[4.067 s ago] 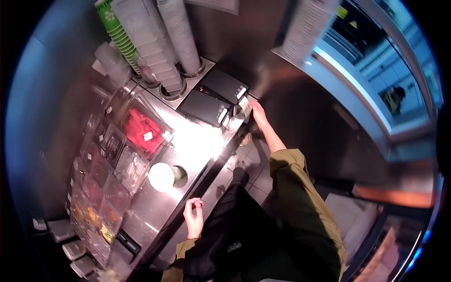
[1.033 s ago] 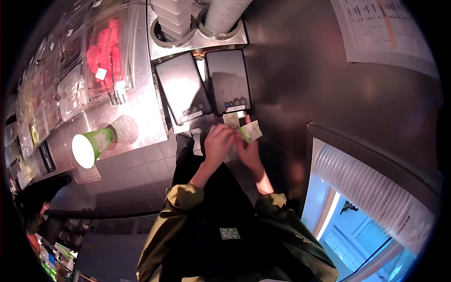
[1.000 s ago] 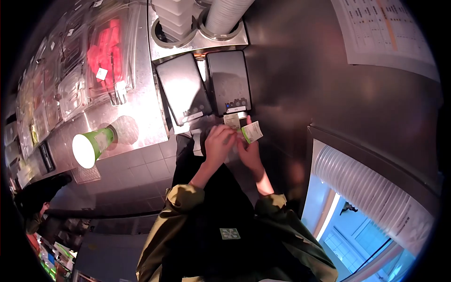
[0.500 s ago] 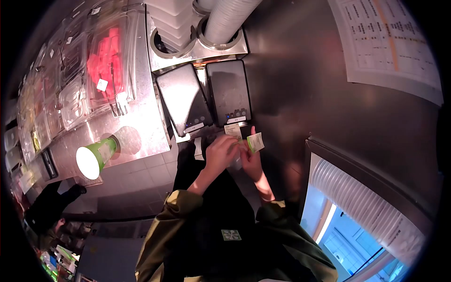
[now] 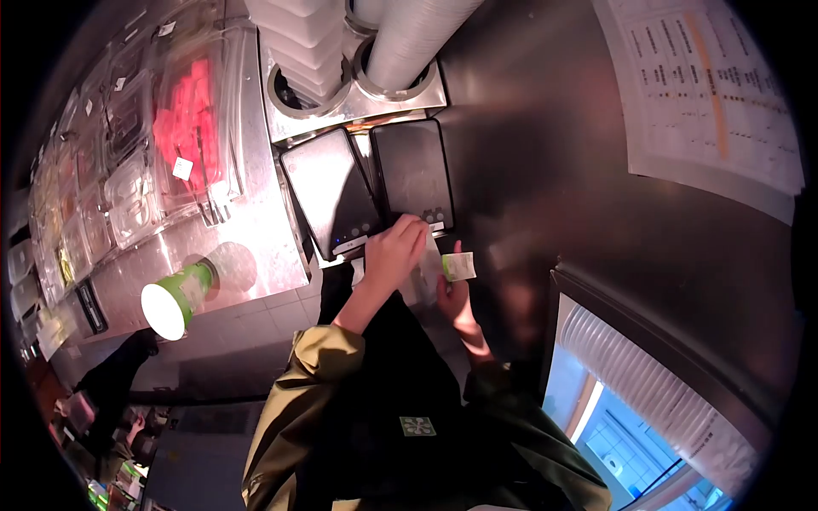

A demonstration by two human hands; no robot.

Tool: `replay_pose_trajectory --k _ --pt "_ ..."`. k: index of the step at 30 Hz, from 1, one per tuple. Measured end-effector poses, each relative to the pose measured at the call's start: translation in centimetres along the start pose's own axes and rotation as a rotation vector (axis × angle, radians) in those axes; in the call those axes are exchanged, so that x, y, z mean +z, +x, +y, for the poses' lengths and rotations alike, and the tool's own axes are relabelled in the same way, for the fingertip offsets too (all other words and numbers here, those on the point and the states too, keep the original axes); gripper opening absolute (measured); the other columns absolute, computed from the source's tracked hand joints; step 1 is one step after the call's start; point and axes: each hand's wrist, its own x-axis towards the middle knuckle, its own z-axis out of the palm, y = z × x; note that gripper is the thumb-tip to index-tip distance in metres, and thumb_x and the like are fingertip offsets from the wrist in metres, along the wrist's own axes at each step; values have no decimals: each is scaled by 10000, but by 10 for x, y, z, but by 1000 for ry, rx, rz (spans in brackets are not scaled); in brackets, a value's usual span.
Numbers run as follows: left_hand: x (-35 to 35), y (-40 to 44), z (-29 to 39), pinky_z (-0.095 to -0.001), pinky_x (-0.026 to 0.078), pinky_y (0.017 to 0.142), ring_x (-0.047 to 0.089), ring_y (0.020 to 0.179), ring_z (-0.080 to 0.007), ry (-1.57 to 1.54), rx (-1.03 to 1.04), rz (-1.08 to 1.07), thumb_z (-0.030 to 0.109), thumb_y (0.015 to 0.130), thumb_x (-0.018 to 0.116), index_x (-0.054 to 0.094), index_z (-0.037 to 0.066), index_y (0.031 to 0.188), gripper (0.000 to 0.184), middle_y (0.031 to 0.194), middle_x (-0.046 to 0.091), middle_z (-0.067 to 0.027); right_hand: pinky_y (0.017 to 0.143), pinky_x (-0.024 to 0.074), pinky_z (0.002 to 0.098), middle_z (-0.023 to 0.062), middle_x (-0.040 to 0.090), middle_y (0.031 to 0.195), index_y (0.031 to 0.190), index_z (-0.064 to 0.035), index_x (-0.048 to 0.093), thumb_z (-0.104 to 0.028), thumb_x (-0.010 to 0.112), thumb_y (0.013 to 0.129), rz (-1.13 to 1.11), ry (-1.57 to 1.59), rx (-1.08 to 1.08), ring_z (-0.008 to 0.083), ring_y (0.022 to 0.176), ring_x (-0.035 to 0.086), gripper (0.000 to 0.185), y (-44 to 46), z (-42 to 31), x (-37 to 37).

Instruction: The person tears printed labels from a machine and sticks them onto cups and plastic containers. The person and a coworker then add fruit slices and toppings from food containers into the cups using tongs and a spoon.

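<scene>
My left hand is closed, its fingertips pinched at the upper end of a pale paper strip. The strip hangs between my two hands, and its lower part fades into shadow. A small printed label with a green edge sits at the fingers of my right hand. One of that hand's fingers points up behind the label, and the others are curled and partly hidden. Just beyond my left fingertips lie two dark tablet-like devices, a left one and a right one.
A green paper cup stands on the steel counter at left. Lidded clear containers and a tray of red pieces lie behind it. Stacked cups fill the holder. Another person's dark sleeve shows lower left.
My left hand has moved up and away from my right hand, towards the devices. The label at my right hand has turned more level. The whole view has shifted slightly.
</scene>
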Motion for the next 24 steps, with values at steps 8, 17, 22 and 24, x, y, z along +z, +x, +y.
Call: replay_pose_trajectory --k 8,17,22,24 --pt "10 -1 -1 -324 500 542 616 633 -250 -55 -17 -65 107 802 602 596 65 827 49 874 602 -39 704 451 279 105 564 905 1399 -21 215 13 564 799 -52 -70 239 177 738 561 695 -11 13 5" --pt "-35 20 16 -332 509 610 620 728 -267 -189 45 132 82 798 597 597 49 865 75 935 595 -69 890 387 324 195 481 1173 1372 26 257 -1 522 805 201 -224 -29 296 1023 505 626 13 -23 26" --pt "-83 -3 21 -342 502 731 605 862 -269 -90 292 188 16 726 639 606 25 861 138 999 602 -104 893 390 284 137 494 1188 1427 -38 117 19 471 854 352 631 1 195 1032 504 676 32 -144 -10" --pt "-92 -8 25 -376 493 771 597 894 -269 -62 345 171 38 716 649 609 35 880 169 1017 599 -99 766 431 207 79 552 1002 1438 -84 77 57 482 844 281 564 88 105 875 528 733 50 -182 -20"
